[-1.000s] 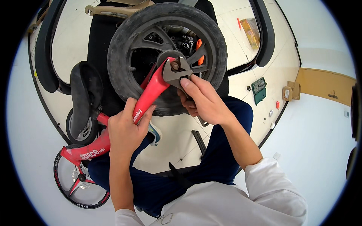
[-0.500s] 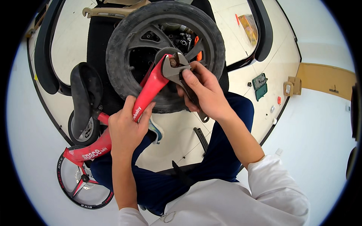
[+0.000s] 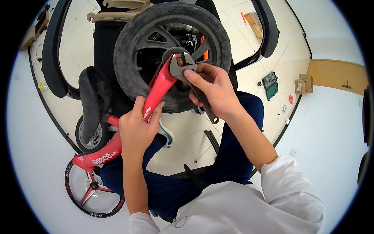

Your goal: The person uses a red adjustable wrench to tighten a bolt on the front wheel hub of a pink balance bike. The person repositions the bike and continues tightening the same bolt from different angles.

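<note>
My left hand is wrapped around the red tube of a small bicycle frame, which slants up to the hub of a wheel with a worn black tyre. In my right hand is a dark adjustable wrench, gripped below its head with the thumb pressed on top. The wrench's bright jaws are around or right beside a brownish nut at the end of the red tube; how tightly they fit I cannot tell. A black saddle sticks up from the frame at my left.
The wheel lies on a black chair seat between two armrests. A beige fork-like part lies behind it. At left are a small wheel and a three-spoke wheel. On the floor to the right lie an opened green case and cardboard boxes.
My right fingers have shifted slightly up the wrench toward its head, and the wrench is turned a little. My left hand keeps its hold on the tube. The whole view has shifted slightly.
</note>
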A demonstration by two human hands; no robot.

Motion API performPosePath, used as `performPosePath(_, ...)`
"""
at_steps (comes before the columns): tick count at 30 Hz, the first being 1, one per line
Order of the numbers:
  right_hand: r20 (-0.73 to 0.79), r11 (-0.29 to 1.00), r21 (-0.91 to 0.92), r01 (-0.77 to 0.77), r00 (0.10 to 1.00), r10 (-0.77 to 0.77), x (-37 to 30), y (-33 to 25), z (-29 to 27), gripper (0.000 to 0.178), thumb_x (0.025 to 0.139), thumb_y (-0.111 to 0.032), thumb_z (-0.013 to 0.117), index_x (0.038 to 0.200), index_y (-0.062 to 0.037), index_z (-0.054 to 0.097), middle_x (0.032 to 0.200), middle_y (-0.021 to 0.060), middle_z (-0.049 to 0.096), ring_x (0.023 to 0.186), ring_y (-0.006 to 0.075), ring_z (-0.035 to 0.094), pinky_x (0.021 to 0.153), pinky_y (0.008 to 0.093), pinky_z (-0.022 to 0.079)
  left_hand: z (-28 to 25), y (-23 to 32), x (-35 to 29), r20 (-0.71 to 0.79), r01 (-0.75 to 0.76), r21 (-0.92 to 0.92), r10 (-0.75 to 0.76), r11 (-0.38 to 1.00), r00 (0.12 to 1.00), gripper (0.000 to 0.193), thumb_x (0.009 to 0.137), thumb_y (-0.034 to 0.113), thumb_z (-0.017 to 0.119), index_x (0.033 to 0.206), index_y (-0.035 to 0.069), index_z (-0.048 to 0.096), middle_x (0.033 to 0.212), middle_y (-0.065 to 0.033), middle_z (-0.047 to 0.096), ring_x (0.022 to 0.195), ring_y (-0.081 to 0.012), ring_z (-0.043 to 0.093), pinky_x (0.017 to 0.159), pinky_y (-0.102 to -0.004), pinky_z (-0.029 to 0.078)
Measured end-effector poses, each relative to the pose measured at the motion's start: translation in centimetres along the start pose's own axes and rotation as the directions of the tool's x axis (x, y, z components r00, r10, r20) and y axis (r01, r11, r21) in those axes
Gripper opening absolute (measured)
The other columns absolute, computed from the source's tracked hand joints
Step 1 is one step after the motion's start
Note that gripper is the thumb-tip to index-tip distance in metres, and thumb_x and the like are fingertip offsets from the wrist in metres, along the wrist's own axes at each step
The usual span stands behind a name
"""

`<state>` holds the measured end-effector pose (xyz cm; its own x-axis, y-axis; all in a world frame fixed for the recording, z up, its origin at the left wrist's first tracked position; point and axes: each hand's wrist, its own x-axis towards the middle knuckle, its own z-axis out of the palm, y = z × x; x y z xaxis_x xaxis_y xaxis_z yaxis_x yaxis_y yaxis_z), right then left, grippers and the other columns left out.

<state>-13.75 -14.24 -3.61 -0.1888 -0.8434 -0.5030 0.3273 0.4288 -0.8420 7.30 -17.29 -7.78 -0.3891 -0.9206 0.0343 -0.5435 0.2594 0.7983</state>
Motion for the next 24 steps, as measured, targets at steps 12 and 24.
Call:
performPosePath(12,-0.025,0.999,-0.028,-0.037,0.999,0.036,0.0,-0.1,-0.8,0.028,0.092,-0.019,0.074,0.100,0.0063,0.065,0.086,0.0123,0.067,0.064,0.0143,0.065,0.053,0.0268,0.053,-0.1,0.0,0.1,0.014,-0.031,0.034,0.031,0.999,0.999,0.034,0.088,0.027,0.076,0.082,0.004,0.052,0.055,-0.0147,0.057,0.048,-0.0338,0.060,0.045,-0.0384,0.043)
performPosePath(24,-0.140,0.985,-0.169,0.037,0.988,-0.061,-0.6,-0.5,0.1,0.030,0.091,-0.024,0.076,0.100,0.0042,0.067,0.080,0.0091,0.068,0.062,0.0115,0.063,0.053,0.0245,0.052,-0.1,0.0,-0.1,0.012,0.008,-0.013,-0.007,1.000,1.000,0.033,0.090,0.025,0.074,0.081,0.003,0.051,0.054,-0.0136,0.047,0.046,-0.0343,0.053,0.048,-0.0358,0.041)
